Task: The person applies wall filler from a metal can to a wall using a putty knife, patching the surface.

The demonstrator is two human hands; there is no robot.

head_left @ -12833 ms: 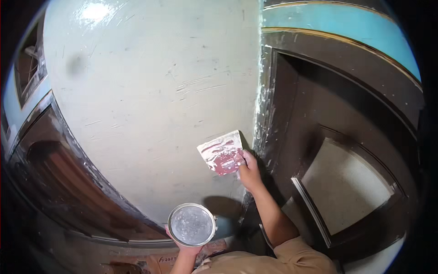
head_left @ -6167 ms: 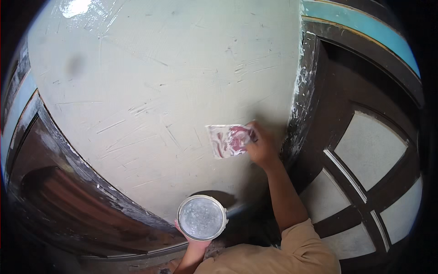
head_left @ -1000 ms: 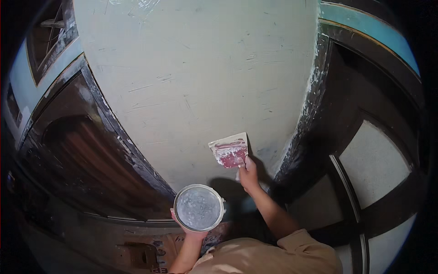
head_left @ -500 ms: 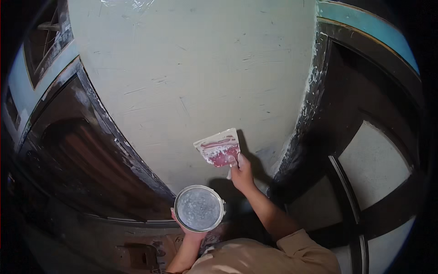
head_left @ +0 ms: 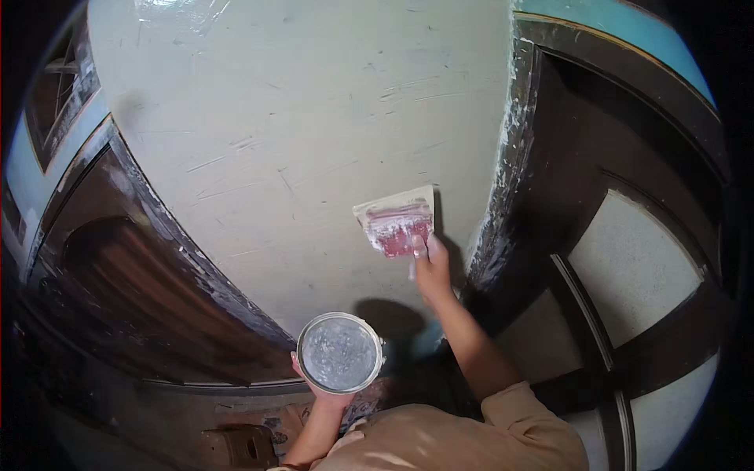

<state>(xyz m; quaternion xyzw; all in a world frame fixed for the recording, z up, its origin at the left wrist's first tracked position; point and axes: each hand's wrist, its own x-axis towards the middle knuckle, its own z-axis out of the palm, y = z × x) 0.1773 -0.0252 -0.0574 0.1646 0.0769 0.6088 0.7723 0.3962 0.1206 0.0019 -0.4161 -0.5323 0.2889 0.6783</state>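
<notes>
My right hand (head_left: pixel 431 271) grips a wide putty scraper (head_left: pixel 397 220) with a red body and a pale, paste-smeared blade. The blade lies flat against the pale plastered wall (head_left: pixel 314 133), close to the dark door frame (head_left: pixel 503 180) on the right. My left hand (head_left: pixel 318 388) holds a round metal tin (head_left: pixel 339 352) from below. The tin is open at the top and shows whitish-grey paste inside. It hangs lower than the scraper and a little to its left.
A dark wooden door (head_left: pixel 628 267) with pale panels stands at the right, its frame spattered with white. A dark wooden door or shutter (head_left: pixel 133 290) curves along the left. A turquoise band (head_left: pixel 628 31) runs above the right door. The wall carries scrape marks.
My right hand has carried the scraper up and to the right along the wall, closer to the door frame. The tin in my left hand has barely moved.
</notes>
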